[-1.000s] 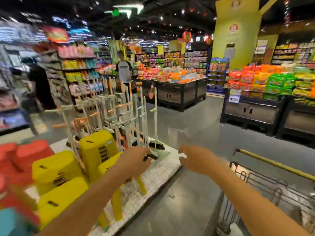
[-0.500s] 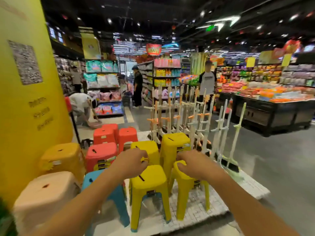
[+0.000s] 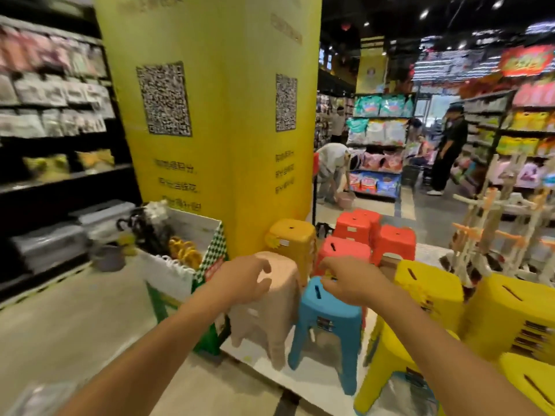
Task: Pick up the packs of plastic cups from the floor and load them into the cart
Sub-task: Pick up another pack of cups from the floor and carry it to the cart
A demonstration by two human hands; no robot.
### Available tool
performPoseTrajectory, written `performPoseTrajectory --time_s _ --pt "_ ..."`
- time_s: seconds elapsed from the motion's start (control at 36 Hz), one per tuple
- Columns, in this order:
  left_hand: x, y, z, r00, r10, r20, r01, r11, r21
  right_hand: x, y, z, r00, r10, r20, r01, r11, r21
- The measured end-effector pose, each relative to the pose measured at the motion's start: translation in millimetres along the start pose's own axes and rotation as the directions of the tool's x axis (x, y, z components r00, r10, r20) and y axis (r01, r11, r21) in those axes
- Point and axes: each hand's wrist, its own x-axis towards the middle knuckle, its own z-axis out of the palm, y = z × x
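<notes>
Packs of plastic cups aren't clearly visible; the blurred clear wrap (image 3: 39,396) on the floor (image 3: 75,325) at 7 o'clock may be one. Your left hand (image 3: 243,280) and right hand (image 3: 351,280) hover empty, loosely curled, over stools (image 3: 327,307) at 12 o'clock, likely ready for grabbing.

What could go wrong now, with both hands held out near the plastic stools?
The left hand and right hand, both empty, hang close to the beige stool and blue stool; a swing could tip one. No cup packs or cart are in view, and the cardboard bin stands near: a blind step may bump it.
</notes>
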Motion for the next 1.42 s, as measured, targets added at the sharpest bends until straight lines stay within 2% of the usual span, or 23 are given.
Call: performPoseTrajectory --time_s 0.22,0.33,0.67,0.75,0.89,1.0,1.42 --pt "-63 -57 -4 0.951 -0.310 0.002 0.310 0.951 -0.016 49 -65 31 0.949 -0.314 0.037 0.311 0.949 0.054" --pt "-100 -83 3 0.886 -0.463 -0.002 0.463 0.886 -0.021 61 -103 51 0.908 -0.413 0.063 0.405 0.907 0.113" --pt "-223 -160 19 0.667 -0.745 -0.006 0.743 0.666 -0.067 79 -237 109 0.740 -0.652 0.166 0.631 0.758 0.166" --pt "-244 -183 17 0.627 -0.779 -0.004 0.777 0.625 -0.075 86 -271 122 0.712 -0.681 0.171 0.658 0.732 0.178" --pt "-270 -230 15 0.607 -0.794 0.000 0.791 0.604 -0.096 98 -329 141 0.670 -0.717 0.192 0.690 0.697 0.197" --pt "-281 -278 15 0.602 -0.799 -0.004 0.795 0.599 -0.093 113 -372 150 0.675 -0.706 0.212 0.681 0.708 0.187" --pt "-299 -446 7 0.663 -0.747 0.045 0.748 0.658 -0.093 181 -514 184 0.735 -0.626 0.258 0.599 0.779 0.185"
